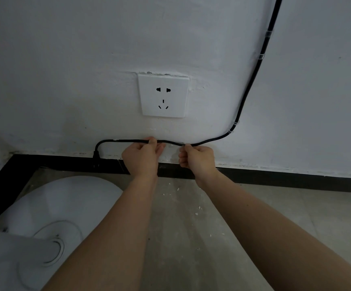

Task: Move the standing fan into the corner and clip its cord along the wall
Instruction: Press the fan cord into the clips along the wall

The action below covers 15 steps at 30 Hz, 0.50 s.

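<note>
Crouched close to a rough white-painted wall (pixel 65 59), below a square white plastic wall socket (pixel 163 95). Thin black rubber fan cord (pixel 128 140) stretched nearly level under that socket, long axis running left to right along the wall, just above the black skirting strip (pixel 275 177). Left hand (pixel 142 156) below and slightly left of the socket, thumb and fingers pinched shut on the cord from beneath. Right hand (pixel 197 157) below and right of the socket, fingers curled tight round the same cord, near what looks like a small clear clip (pixel 182 143), too blurred to be sure. Further right of the socket, cord bending upward and climbing the wall through small clear plastic clips (pixel 234 124). Left of the socket, cord curving down to a black plug (pixel 95 158) hanging against the skirting, not plugged in. Round white plastic fan base (pixel 50 227) lower left of the socket, in the corner. Probably pressing this level stretch into a clip next; right hand nearer that spot, cord lying directly above both sets of fingers.
</note>
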Tool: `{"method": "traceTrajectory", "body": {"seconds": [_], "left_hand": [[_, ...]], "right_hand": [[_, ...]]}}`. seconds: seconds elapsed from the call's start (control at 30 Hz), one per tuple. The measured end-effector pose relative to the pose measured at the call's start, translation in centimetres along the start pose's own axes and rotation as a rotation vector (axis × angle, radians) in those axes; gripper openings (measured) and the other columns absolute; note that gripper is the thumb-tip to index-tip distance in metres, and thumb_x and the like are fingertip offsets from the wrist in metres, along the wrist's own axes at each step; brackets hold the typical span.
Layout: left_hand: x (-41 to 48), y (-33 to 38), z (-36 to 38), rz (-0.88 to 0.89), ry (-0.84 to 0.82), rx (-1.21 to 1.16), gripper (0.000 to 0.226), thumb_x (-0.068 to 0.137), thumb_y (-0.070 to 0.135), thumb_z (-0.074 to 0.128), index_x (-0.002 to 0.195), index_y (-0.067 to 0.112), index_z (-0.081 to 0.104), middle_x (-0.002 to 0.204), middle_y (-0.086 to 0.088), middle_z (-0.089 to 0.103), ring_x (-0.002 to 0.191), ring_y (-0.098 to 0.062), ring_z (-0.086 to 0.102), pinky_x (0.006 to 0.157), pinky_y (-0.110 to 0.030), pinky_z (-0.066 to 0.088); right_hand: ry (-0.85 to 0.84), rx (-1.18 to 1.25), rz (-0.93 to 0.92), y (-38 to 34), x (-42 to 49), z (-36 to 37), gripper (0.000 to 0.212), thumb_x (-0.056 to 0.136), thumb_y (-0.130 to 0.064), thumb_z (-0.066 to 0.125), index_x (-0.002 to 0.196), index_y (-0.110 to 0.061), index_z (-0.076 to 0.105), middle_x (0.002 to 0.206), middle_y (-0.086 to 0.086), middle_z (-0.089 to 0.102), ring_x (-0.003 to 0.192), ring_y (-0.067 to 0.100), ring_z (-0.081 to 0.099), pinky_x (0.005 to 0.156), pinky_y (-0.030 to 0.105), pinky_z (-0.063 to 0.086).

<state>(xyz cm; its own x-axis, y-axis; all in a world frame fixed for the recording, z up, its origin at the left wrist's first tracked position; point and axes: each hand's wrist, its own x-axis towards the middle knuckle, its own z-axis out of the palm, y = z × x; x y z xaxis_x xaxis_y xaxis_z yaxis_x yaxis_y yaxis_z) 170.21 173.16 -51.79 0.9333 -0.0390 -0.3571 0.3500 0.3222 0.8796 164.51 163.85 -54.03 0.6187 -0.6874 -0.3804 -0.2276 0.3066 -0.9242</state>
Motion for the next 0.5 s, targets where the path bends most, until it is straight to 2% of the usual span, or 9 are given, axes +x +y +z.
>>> {"method": "traceTrajectory", "body": {"seconds": [0.17,0.3,0.5], "left_hand": [[-0.28,-0.08,0.23,0.020,0.002,0.019,0.018,0.086,-0.005,0.063,0.071,0.004,0.066,0.076,-0.012,0.065,0.069,-0.020,0.068,0.060,-0.017,0.057],[-0.31,-0.19,0.01,0.034,0.007,0.010,0.021,0.084,-0.007,0.065,0.067,0.006,0.066,0.073,-0.010,0.065,0.071,-0.021,0.068,0.060,-0.017,0.057],[-0.27,-0.36,-0.45,0.029,-0.021,0.047,0.016,0.079,-0.009,0.068,0.069,0.004,0.068,0.069,-0.008,0.068,0.061,-0.014,0.069,0.058,-0.019,0.056]], "right_hand": [[0.006,0.049,0.036,-0.09,0.00,0.18,0.030,0.098,-0.010,0.049,0.071,-0.005,0.064,0.061,0.006,0.060,0.051,0.011,0.056,0.050,0.018,0.053],[-0.040,0.111,0.073,-0.34,0.07,-0.04,0.027,0.095,-0.011,0.053,0.073,-0.001,0.062,0.064,0.009,0.059,0.052,0.015,0.055,0.051,0.022,0.051],[0.004,-0.045,0.046,-0.54,0.17,-0.03,0.027,0.096,-0.015,0.054,0.072,-0.006,0.062,0.063,0.004,0.059,0.050,0.012,0.050,0.049,0.021,0.045]]}}
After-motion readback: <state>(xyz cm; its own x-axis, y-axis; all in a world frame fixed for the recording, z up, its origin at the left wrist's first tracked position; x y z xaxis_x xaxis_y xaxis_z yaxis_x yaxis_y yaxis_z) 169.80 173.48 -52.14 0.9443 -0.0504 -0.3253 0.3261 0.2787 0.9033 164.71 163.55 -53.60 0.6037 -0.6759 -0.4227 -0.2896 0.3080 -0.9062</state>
